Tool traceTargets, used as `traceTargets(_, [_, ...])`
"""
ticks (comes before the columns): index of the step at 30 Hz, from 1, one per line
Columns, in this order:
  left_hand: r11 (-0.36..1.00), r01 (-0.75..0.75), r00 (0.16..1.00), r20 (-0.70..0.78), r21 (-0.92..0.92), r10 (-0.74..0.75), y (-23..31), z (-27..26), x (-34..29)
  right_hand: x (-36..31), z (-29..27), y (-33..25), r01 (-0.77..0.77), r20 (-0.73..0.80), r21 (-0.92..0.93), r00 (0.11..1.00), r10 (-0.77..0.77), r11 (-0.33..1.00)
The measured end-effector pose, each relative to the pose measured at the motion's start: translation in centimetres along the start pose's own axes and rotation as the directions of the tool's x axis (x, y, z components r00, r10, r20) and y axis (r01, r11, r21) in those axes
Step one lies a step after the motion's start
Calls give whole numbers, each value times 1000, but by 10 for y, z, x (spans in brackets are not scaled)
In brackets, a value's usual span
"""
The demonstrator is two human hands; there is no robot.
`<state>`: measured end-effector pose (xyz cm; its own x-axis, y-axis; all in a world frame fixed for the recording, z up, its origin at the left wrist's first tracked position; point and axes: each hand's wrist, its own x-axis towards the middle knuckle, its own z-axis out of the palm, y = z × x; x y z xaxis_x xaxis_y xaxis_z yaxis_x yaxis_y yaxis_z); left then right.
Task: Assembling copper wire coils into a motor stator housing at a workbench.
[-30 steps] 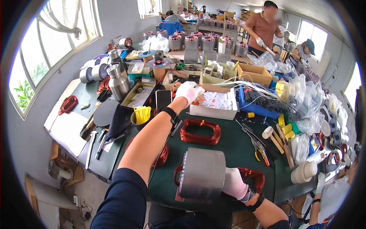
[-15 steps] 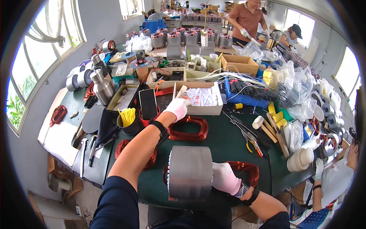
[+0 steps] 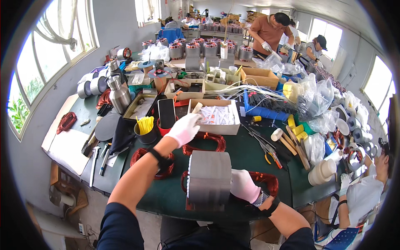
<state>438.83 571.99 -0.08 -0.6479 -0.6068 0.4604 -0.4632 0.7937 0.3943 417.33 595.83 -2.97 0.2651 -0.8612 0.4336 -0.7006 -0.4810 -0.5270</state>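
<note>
In front of me a grey cylindrical stator core (image 3: pixel 209 177) lies on its side, its left rim lined with white slot insulation. My right hand (image 3: pixel 245 185), in a white glove, is closed against the core's right end, its fingertips hidden there. My left hand (image 3: pixel 185 130), also gloved, hovers at the near left corner of a cardboard box (image 3: pixel 218 129) filled with white slips (image 3: pixel 218 114). Its fingers are drawn together; whatever they pinch cannot be made out. Red-brown copper wire coils (image 3: pixel 208 143) lie beyond the core, with another coil (image 3: pixel 266 181) behind my right hand.
Left of the box stand a phone (image 3: pixel 167 113) and a black cup of yellow sticks (image 3: pixel 145 130). Pliers (image 3: pixel 266 154), a mallet (image 3: pixel 276 134) and a blue tray of dark strands (image 3: pixel 266 104) lie to the right. Other people work at the back and right.
My left hand has drawn back from over the box toward me and slightly left. My right hand stays at the core's end. The whole view has shifted slightly.
</note>
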Motion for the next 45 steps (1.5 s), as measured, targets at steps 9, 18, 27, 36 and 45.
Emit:
traceTargets(9, [859,415,853,457,-299,-253,100,-90,-130,3,8,0,32,-82,54,996,-27,998])
traceTargets(18, [992,86,986,-153,97,-71,112,-20,-162,6,-23,-20,-119,94,203,990,101,972])
traceTargets(27, [996,43,985,-165,-80,-56,104,-22,-163,10,-63,-3,-560,371,349,819,438,752])
traceTargets(36, [978,76,920,-365,-194,-144,96,6,-164,-12,-28,-7,-256,-66,-129,966,249,958])
traceTargets(45, [951,57,934,-320,-304,-158,86,-2,-172,-69,-42,33,-489,-120,507,776,620,710])
